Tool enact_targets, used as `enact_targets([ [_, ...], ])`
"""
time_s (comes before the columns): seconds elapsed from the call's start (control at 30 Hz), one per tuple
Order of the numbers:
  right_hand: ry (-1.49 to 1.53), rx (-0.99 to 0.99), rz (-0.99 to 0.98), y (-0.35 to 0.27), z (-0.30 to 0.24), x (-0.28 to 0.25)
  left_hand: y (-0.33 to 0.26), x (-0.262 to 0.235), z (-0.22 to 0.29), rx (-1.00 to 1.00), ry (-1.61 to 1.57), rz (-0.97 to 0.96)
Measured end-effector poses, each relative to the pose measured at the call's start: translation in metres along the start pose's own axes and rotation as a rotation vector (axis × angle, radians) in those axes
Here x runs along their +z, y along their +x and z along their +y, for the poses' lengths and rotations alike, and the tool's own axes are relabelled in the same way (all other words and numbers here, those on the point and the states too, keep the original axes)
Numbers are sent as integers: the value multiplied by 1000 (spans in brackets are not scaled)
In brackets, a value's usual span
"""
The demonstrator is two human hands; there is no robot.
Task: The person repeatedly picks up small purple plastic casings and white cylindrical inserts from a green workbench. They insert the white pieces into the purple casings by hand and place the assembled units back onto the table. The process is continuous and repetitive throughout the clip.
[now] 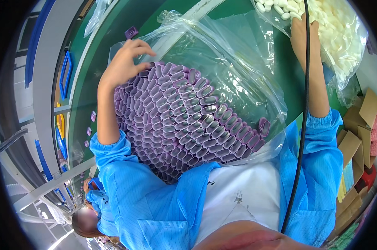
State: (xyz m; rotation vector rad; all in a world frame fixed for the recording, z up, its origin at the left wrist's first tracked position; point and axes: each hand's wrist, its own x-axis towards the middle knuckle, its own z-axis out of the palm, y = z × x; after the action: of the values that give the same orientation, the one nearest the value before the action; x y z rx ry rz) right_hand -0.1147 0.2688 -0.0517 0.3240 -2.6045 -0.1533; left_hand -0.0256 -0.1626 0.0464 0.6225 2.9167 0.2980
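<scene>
two clear bags: left hand loose-fingered over purple caps, right hand grasping white pieces

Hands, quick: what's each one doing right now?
Left hand: fingers curled, touching stacked purple oval plastic sleeves; grip unclear.
Right hand: reaching into clear bag of white oval pieces; fingers hidden.

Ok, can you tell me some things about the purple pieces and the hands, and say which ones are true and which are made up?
1. The left hand is over the purple oval pieces. True.
2. The purple pieces lie in a cardboard box. False: they sit in a clear plastic bag.
3. The right hand reaches into a bag of white pieces. True.
4. The sleeves are red. False: the sleeves are blue.
</scene>
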Motion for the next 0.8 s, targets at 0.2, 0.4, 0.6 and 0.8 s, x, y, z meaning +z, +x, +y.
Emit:
enact_targets([
  [0.2, 145, 15, -9, 9, 11, 11, -6, 14, -8, -28, -236, 47],
  [0.4, 289, 28, -116, 6, 15, 10, 12, 34, 30, -183, -409, 169],
  [0.6, 322, -95, -91, -6, 27, 12, 19, 42, 34, -56, -189, 133],
  [0.8, 545, 41, 138, 0, -1, -14, 25, 45, 10, -33, -601, 51],
])
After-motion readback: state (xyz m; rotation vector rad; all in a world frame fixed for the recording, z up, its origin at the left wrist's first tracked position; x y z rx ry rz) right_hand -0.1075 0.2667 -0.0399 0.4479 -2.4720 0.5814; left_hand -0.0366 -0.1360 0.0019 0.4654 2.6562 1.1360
